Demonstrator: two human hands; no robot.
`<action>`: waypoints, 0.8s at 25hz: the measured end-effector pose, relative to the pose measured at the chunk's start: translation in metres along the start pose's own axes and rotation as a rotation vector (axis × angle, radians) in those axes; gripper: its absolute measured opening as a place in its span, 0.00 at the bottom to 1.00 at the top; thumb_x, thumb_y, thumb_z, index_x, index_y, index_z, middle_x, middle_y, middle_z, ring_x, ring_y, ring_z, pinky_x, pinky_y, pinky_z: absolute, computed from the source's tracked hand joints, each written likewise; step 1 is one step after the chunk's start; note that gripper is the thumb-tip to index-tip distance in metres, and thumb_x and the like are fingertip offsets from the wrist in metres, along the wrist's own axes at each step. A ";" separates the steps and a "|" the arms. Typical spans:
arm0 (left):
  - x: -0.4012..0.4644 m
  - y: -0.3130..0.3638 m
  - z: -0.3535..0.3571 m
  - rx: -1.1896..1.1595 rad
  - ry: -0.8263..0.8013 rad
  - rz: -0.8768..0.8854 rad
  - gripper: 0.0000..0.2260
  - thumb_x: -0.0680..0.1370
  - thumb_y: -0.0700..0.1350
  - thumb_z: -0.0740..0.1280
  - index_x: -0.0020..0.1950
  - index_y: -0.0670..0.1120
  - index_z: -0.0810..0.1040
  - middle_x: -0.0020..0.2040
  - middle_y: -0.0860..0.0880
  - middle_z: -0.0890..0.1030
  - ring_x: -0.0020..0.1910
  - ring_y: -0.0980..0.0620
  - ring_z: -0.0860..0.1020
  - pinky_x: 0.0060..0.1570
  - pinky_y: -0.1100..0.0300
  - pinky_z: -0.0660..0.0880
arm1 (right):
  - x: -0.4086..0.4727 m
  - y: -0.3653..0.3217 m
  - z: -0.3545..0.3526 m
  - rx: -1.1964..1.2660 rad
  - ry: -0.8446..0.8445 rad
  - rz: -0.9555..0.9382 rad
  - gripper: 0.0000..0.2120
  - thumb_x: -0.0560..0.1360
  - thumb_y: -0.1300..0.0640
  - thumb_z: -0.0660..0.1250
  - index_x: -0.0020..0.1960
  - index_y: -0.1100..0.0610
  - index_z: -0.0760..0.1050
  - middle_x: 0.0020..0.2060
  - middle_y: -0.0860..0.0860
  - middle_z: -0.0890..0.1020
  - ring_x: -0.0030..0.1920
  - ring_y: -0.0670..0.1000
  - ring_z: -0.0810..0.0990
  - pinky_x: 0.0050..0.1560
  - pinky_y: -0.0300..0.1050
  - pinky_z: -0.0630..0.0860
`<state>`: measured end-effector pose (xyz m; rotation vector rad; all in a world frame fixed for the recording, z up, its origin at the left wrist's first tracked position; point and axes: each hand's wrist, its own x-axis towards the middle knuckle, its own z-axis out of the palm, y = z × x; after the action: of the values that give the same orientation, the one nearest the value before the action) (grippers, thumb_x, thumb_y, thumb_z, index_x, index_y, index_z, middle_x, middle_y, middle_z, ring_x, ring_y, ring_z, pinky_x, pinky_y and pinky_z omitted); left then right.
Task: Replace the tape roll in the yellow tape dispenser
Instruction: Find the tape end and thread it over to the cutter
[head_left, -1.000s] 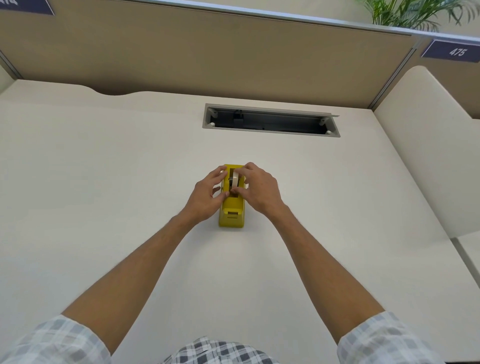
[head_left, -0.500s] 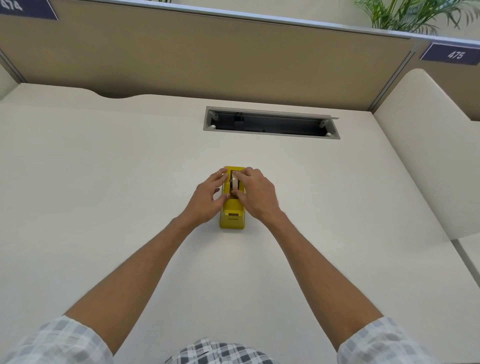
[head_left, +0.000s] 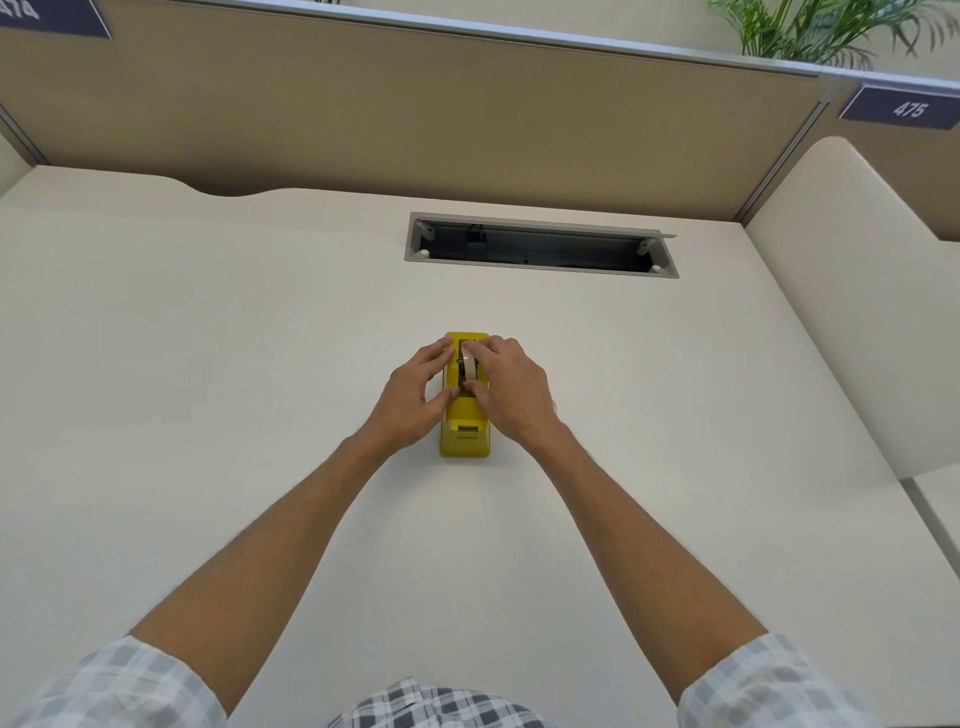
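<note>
The yellow tape dispenser (head_left: 464, 436) stands on the white desk (head_left: 208, 389) in the middle of the head view, its cutter end toward me. A pale tape roll (head_left: 469, 365) sits upright in its slot. My left hand (head_left: 413, 397) grips the dispenser's left side, thumb and fingers against the body. My right hand (head_left: 511, 387) covers the right side, its thumb and forefinger pinching the tape roll at the front and back. The right wall of the dispenser is hidden by that hand.
An open grey cable tray (head_left: 540, 247) is set into the desk behind the dispenser. A tan partition wall (head_left: 415, 104) closes the back, and a white side panel (head_left: 857, 291) stands at the right. A plant (head_left: 810, 31) shows above the partition.
Both hands stay on the dispenser. My left fingers have spread a little along its side and my right fingers have shifted on the roll; the dispenser has not moved on the desk.
</note>
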<state>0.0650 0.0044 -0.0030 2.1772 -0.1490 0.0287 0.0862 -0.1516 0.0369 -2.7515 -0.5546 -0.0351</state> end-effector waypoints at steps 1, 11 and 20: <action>0.000 0.000 0.000 -0.006 0.000 0.000 0.26 0.77 0.41 0.67 0.74 0.45 0.66 0.76 0.52 0.65 0.74 0.52 0.65 0.71 0.52 0.67 | -0.001 0.000 0.000 0.001 0.002 0.002 0.20 0.77 0.55 0.66 0.69 0.54 0.69 0.61 0.51 0.76 0.61 0.53 0.72 0.51 0.50 0.76; -0.001 0.001 0.000 0.012 -0.013 -0.001 0.26 0.78 0.43 0.66 0.75 0.46 0.64 0.76 0.52 0.63 0.75 0.52 0.63 0.72 0.54 0.65 | -0.004 -0.001 -0.006 0.136 0.049 0.019 0.19 0.77 0.56 0.67 0.67 0.55 0.71 0.60 0.52 0.76 0.56 0.54 0.77 0.50 0.50 0.77; -0.012 0.025 0.003 -0.061 0.177 0.144 0.23 0.75 0.48 0.70 0.70 0.50 0.71 0.66 0.54 0.76 0.64 0.57 0.74 0.63 0.56 0.74 | -0.017 -0.004 -0.021 0.361 0.117 0.068 0.19 0.74 0.54 0.71 0.64 0.52 0.75 0.55 0.48 0.78 0.52 0.50 0.80 0.50 0.52 0.79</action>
<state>0.0496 -0.0106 0.0148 2.0884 -0.2019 0.2942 0.0703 -0.1616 0.0564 -2.3962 -0.3919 -0.0721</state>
